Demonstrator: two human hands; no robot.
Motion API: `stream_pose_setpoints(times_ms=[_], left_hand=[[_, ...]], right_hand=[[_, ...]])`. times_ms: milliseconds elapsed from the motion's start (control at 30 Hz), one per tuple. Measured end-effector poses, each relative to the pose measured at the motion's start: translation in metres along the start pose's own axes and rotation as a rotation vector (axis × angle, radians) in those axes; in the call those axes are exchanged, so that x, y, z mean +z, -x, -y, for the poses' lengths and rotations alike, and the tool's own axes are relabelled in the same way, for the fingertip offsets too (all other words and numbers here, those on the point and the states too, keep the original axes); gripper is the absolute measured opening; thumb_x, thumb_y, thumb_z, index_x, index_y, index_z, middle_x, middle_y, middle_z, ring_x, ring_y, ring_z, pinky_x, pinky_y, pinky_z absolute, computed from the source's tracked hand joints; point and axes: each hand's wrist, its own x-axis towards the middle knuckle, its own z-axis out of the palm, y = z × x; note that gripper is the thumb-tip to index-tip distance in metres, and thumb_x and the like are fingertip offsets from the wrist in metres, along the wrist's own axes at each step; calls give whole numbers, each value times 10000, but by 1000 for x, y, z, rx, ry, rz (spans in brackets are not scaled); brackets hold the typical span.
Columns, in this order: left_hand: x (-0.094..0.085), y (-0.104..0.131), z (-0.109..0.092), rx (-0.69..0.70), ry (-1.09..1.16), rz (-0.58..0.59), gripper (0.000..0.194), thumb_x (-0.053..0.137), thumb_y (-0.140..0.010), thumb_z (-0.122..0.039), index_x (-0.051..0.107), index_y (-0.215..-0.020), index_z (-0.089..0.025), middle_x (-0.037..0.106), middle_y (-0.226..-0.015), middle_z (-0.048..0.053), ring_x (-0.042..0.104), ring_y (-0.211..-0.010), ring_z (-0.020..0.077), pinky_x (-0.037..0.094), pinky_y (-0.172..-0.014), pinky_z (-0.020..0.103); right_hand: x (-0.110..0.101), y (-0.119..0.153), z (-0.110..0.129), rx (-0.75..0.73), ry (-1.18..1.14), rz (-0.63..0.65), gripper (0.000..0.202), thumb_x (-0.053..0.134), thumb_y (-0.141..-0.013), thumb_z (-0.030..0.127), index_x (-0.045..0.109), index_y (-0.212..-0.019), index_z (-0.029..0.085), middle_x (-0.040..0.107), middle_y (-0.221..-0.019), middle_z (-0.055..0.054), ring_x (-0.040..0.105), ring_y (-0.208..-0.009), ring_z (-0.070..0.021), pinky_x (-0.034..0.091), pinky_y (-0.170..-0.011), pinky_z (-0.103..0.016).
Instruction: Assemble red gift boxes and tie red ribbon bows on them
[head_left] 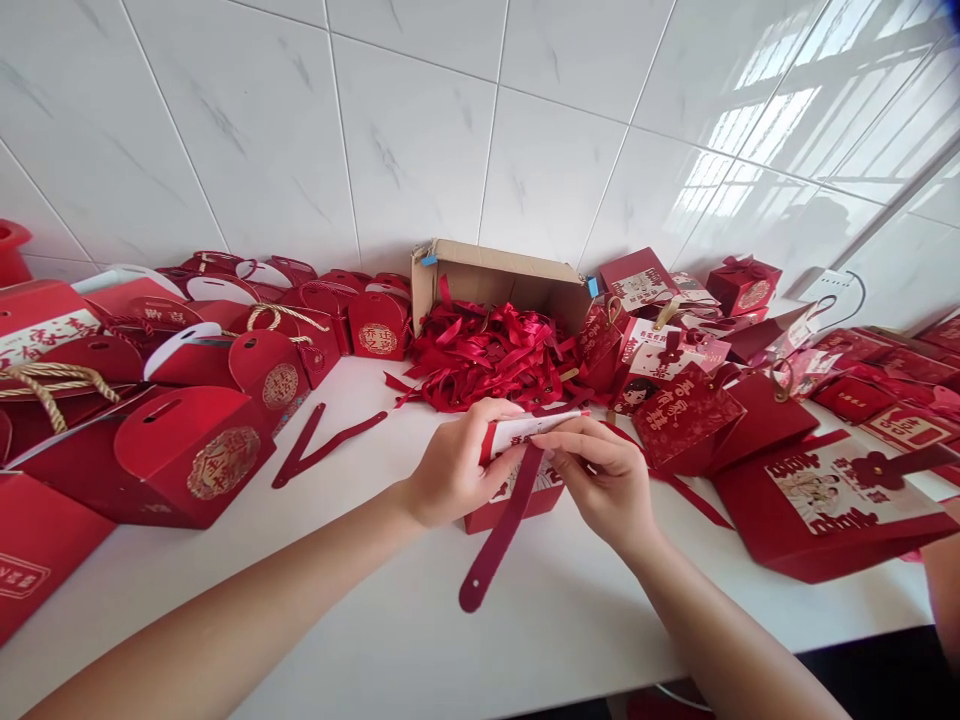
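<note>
In the middle of the head view stands a small red gift box (541, 505) with a white printed panel. My left hand (457, 468) is closed around the left side of its top, thumb on the printed face. My right hand (609, 485) pinches a dark red strap (499, 550) at the top of the box. The strap hangs down in front, and its rounded end with a small hole points towards me. The strap's other part passes behind the box top, and my fingers partly hide it.
Behind my hands, a cardboard box (510, 262) lies on its side, spilling red ribbons (499, 350). Red boxes with rope handles (217, 460) crowd the left. More printed boxes (690, 425) fill the right. A loose folded strap (330, 445) lies on the white table (360, 610). Another person's arm (943, 580) shows at the right edge.
</note>
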Motion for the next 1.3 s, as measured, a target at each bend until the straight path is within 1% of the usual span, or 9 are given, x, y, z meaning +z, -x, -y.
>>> stream_pose_setpoints(times_ms=[300,433,533,700,867,1000,1133,1200,1300], left_hand=[[1,-1,-7,77,-3,7,323,569,-858,-142,456,-1154,-202,697,-977,67,707,-836,177,563,-685,258],[1,-1,-5,123,21,-2,321,590,-847,-141,465,-1137,-193,693,-906,68,707,-791,184,567,-667,269],[2,-1,-4,147,31,-19,309,628,-832,-139,484,-1099,-196,688,-882,64,706,-804,193,568,-674,280],[-6,-13,-20,126,107,52,183,648,-840,-190,581,-1010,-179,693,-850,50,685,-762,171,555,-671,266],[-28,-35,-50,-80,222,10,97,562,-901,-175,644,-849,-170,697,-874,39,664,-843,151,541,-774,257],[-45,-45,-66,-347,304,42,76,550,-922,-236,597,-954,-186,623,-716,-14,609,-625,102,519,-568,192],[-50,-47,-70,-410,361,77,563,648,-860,-237,331,-1324,-241,580,-650,-63,589,-551,110,523,-523,201],[-50,-48,-70,-338,308,127,440,705,-810,-218,466,-1179,-244,568,-640,-67,585,-559,102,533,-559,197],[-52,-49,-69,-263,244,368,28,593,-883,-202,621,-882,-204,648,-759,-10,632,-669,115,537,-586,192]], right_hand=[[-3,2,7,-65,137,-101,274,598,-837,57,739,-944,266,586,-738,-10,533,-610,-102,417,-492,-226],[-5,1,0,-151,304,-275,327,724,-759,150,686,-1053,289,545,-971,-63,568,-878,-192,502,-727,-343],[-3,1,-7,40,99,-200,500,733,-765,254,532,-1222,237,568,-1138,-106,554,-1056,-237,485,-885,-404],[3,5,-13,242,-218,-102,217,693,-802,308,507,-828,197,593,-745,-7,571,-679,-137,476,-586,-250],[3,7,-5,-3,-151,-148,224,691,-773,194,472,-817,209,579,-705,-2,553,-608,-129,452,-526,-248],[2,6,0,-289,-50,-137,232,665,-749,153,474,-864,218,589,-689,-17,570,-587,-153,480,-519,-288],[3,7,2,-332,-67,-125,226,657,-746,170,479,-877,217,592,-679,-27,556,-541,-151,480,-494,-298],[4,8,3,-339,-92,-120,227,660,-743,170,481,-876,216,587,-672,-25,546,-532,-147,475,-489,-293],[3,9,4,-352,-121,-113,223,659,-740,168,490,-879,211,587,-678,-30,541,-532,-145,472,-489,-290]])
